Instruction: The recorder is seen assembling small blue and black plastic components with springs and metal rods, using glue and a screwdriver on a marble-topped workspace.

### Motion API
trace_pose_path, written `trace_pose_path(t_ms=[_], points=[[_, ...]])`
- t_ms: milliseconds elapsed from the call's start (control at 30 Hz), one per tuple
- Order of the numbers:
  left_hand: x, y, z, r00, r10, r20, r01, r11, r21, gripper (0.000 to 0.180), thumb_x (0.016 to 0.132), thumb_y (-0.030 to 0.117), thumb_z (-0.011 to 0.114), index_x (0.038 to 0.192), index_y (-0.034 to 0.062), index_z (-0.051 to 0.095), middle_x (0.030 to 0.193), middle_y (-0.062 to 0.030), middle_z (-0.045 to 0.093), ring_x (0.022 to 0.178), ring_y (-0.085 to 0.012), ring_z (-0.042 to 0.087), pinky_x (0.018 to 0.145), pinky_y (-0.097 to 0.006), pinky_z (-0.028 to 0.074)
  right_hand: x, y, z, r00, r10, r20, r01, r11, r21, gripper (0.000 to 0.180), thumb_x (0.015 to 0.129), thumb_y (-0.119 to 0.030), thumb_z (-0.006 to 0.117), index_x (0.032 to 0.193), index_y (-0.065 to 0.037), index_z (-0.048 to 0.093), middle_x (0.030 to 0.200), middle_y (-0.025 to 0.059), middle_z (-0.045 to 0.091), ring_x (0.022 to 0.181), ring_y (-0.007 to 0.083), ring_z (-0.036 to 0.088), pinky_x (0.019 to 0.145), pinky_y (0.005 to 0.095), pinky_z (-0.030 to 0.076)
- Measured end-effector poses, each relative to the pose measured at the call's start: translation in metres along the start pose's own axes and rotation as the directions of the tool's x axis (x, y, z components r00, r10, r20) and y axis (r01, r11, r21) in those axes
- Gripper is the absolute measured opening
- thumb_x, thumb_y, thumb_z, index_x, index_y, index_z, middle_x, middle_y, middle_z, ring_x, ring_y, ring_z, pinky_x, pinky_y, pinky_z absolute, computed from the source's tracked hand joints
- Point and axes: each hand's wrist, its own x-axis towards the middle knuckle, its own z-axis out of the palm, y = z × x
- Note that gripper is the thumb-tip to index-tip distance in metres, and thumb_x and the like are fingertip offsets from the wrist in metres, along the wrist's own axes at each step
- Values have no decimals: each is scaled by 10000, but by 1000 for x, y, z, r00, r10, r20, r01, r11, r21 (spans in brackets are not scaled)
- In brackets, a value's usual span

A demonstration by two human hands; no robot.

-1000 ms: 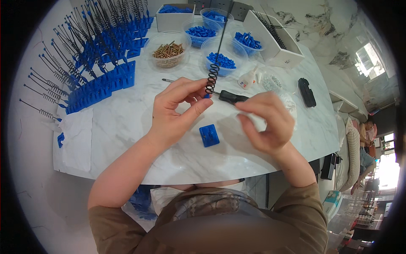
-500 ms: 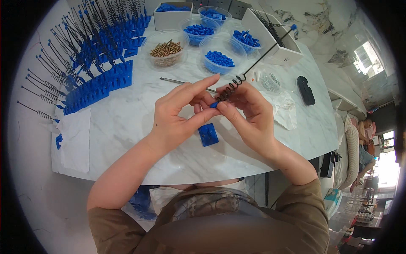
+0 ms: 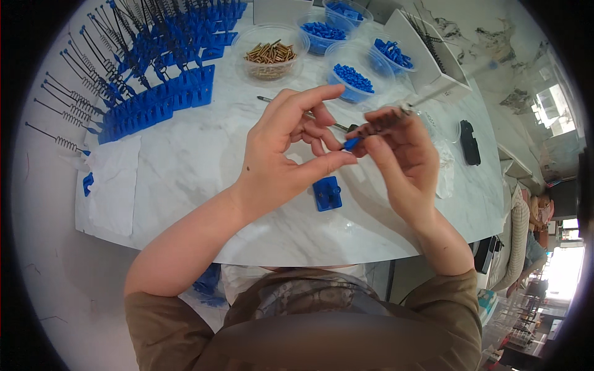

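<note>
In front of me, over the table, both hands are at one dark coiled spring (image 3: 385, 122) with a thin rod and a small blue plastic end piece (image 3: 352, 144). My right hand (image 3: 408, 157) has its thumb and curled fingers around the coil, which is smeared by motion. The rod beyond it is a faint blur. My left hand (image 3: 281, 139) is at the blue end piece with thumb and curled fingertips, its index finger stretched out above; the exact contact is partly hidden. Just below the hands, a blue square plate (image 3: 328, 193) with a small raised peg lies on the marble-patterned table.
Behind my hands lies a slim metal tool (image 3: 267, 99). Tubs of brass-coloured pins (image 3: 270, 54) and small blue parts (image 3: 352, 79) stand farther back. Rows of blue stands with springs (image 3: 154, 96) fill the left. A white box (image 3: 455, 80) and black case (image 3: 470, 142) are right.
The view has shifted, so the table's things sit farther right and higher. The spring and rod, sharp before, are now blurred, and my right hand has turned and moved rightward.
</note>
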Motion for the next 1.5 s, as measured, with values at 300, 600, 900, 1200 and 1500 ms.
trace_pose_path(t_ms=[300,600,900,1200,1500], points=[[11,1,-22,954,-128,273,76,978,194,346,726,-28,582,1058,59,624,821,-5,605,762,-88,566,626,-223,409,-23,10,-24,929,-359,88,365,928,-69,289,852,58,505,1125,50,411,1044,195,541,858,237,594,774,326,487],[7,-6,-27,848,-129,514,-66,936,345,248,587,59,718,813,79,619,764,-22,588,732,-191,563,614,-295,414,-19,13,-18,881,-399,254,450,872,-192,315,772,51,602,1070,54,498,897,174,661,806,223,611,724,308,480],[4,-13,-26,829,-204,520,-43,905,424,313,541,116,806,805,82,642,770,-23,605,770,-218,582,691,-319,457,-19,12,-16,852,-426,305,503,828,-249,325,763,37,645,1059,60,513,869,162,677,746,231,631,689,319,472],[4,-15,-26,834,-195,517,-29,919,394,318,540,112,806,818,72,659,776,-33,608,769,-217,588,701,-320,464,-20,14,-17,830,-425,361,535,792,-296,465,764,47,659,1170,1,437,879,154,664,735,237,666,645,322,453],[4,-17,-26,827,-219,518,0,921,389,313,543,113,810,817,60,669,779,-39,607,761,-218,591,684,-315,469,-20,13,-21,822,-412,392,546,764,-343,545,769,46,655,1228,-43,374,909,154,656,741,240,670,652,336,462]])
